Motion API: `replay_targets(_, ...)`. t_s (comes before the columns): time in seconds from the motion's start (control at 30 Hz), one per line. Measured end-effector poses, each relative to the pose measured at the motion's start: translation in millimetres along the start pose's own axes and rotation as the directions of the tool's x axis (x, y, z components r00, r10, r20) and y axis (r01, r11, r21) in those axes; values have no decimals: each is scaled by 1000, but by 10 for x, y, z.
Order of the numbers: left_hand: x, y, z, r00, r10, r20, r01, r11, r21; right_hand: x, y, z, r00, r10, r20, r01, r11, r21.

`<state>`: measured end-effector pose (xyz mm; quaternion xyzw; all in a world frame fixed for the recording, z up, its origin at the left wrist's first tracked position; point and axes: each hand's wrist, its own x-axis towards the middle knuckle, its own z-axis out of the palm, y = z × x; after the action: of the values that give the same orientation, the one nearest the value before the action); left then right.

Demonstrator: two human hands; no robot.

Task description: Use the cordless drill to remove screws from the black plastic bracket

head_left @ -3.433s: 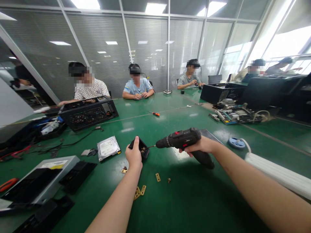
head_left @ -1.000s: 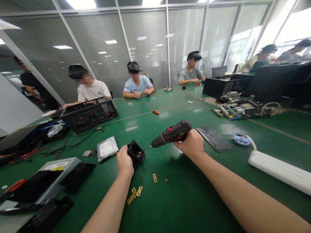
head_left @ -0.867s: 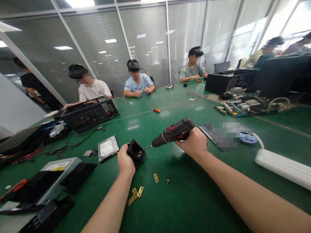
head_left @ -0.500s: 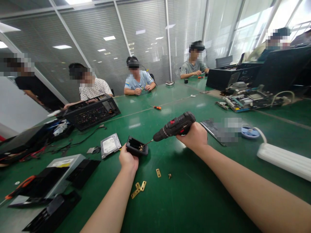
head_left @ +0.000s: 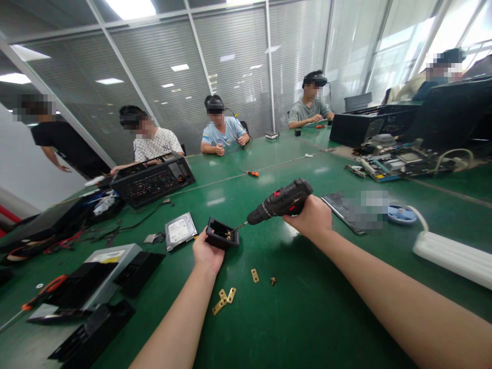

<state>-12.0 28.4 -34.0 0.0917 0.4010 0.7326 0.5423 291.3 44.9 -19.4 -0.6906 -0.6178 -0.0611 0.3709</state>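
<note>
My left hand is closed around a small black open-topped box and holds it tilted above the green table. Brass-coloured parts show inside the box. My right hand grips a black cordless drill with red marks by its handle. The drill's long thin bit points left and reaches into the box, at the brass parts; whether its tip sits in a screw is too small to tell. Below my hands lie several brass plates, one brass plate on its own, and a small brass screw.
A hard drive lies left of the box. Further left are a metal drive case and an orange-handled screwdriver. A white power strip and a tablet-like panel lie right. Several people sit across the table behind computer parts.
The whole view has shifted slightly, moving the scene a little right and down. My hands, the box and the drill keep nearly the same pose. The standing person's arm at left has moved.
</note>
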Motion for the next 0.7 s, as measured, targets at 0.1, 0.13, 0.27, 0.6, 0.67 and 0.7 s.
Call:
replay_targets(0.1,-59,20,77,998,-20,-68,24,998,59,10,13,8,1000,2,3,-2,1000,2)
replay_targets(0.13,-77,24,101,997,-14,-72,19,998,65,13,13,7,1000,4,5,-4,1000,2)
replay_targets(0.27,-131,29,160,997,7,-83,-1,998,67,23,-3,-17,1000,8,15,-8,1000,0)
replay_targets(0.6,-127,-10,161,997,39,-71,-34,997,62,47,-5,-47,999,2,34,-1,1000,-16)
replay_targets(0.67,-127,-21,161,997,46,-64,-41,997,65,50,-1,-41,999,3,35,-3,1000,-17)
replay_targets(0.7,-128,-26,163,997,48,-63,-44,997,67,51,0,-39,999,6,35,-5,1000,-17)
